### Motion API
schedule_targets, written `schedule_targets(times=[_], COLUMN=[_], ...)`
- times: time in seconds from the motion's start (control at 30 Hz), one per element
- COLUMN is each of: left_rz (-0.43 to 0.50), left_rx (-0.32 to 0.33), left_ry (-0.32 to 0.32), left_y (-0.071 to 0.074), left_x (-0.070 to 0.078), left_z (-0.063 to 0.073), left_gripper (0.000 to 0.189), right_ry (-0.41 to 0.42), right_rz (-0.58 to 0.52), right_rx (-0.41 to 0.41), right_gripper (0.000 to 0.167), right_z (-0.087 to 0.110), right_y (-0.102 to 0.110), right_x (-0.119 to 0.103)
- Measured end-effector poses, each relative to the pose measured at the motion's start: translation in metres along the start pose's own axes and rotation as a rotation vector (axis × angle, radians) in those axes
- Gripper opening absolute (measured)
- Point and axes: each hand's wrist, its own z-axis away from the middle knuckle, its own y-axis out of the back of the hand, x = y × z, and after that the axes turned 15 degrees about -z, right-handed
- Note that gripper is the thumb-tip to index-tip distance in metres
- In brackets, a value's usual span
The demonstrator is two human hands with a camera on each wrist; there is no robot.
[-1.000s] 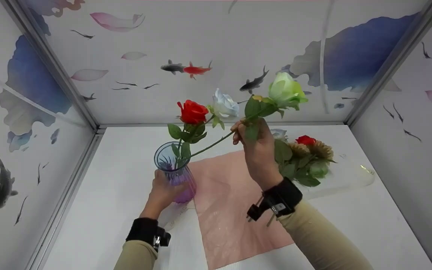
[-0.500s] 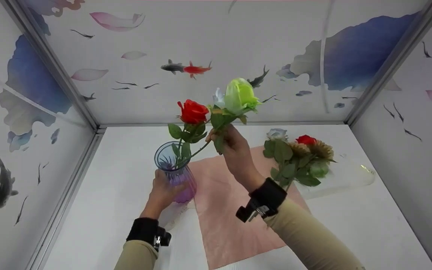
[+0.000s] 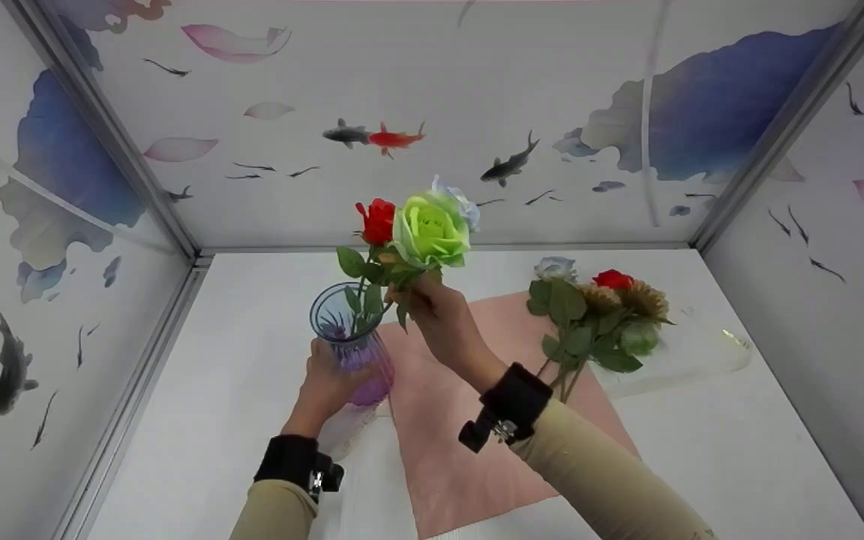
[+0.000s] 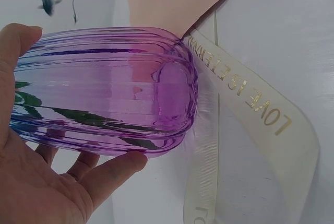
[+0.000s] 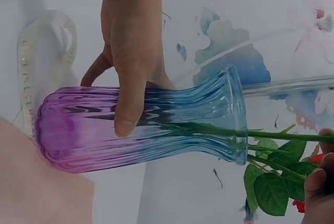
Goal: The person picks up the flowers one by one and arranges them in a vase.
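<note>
A glass vase (image 3: 381,379), blue at the mouth and purple at the base, stands on the table. My left hand (image 3: 333,388) grips its body, thumb and fingers on opposite sides. Above the mouth, my right hand (image 3: 443,319) pinches the stem of a light green rose (image 3: 432,229); in the right wrist view, the green stem (image 5: 209,130) runs down inside the glass. A red rose (image 3: 377,221) leans from the vase, its leaves at the rim. Behind the green bloom, a pale blue-white rose (image 3: 466,206) is partly hidden.
Pink wrapping paper (image 3: 469,427) lies right of the vase. Several more flowers (image 3: 589,322), red, brown, pale blue and green, rest on its far right part. A cream ribbon (image 4: 250,93) with gold lettering lies near the vase base. Patterned walls (image 3: 267,187) enclose the table.
My right hand has moved left and down with the green rose, from right of the pale rose to just over the vase mouth. The left hand and vase have stayed put.
</note>
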Motion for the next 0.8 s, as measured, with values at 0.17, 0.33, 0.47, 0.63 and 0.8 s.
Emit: schedule_targets(times=[0.17, 0.33, 0.47, 0.63, 0.8], left_rz=[-0.001, 0.002, 0.009, 0.004, -0.007], left_rx=[0.011, 0.013, 0.006, -0.004, -0.019], left_ry=[-0.02, -0.013, -0.004, 0.019, 0.027], left_y=[-0.001, -0.002, -0.002, -0.001, 0.0], left_x=[-0.001, -0.002, -0.002, -0.001, -0.001], left_z=[-0.001, -0.003, -0.003, -0.004, -0.003], left_gripper=[0.106, 0.106, 0.108, 0.111, 0.112], right_ry=[-0.008, -0.207, -0.333, -0.436, -0.479], right_rz=[0.01, -0.064, -0.151, -0.228, -0.244], right_rx=[0.021, 0.106, 0.156, 0.19, 0.221], right_gripper=[0.017, 0.024, 0.026, 0.02, 0.019], right_z=[0.003, -0.002, -0.009, -0.016, -0.025], right_y=[-0.002, 0.001, 0.002, 0.001, -0.001], right_x=[0.005, 0.007, 0.01, 0.018, 0.023])
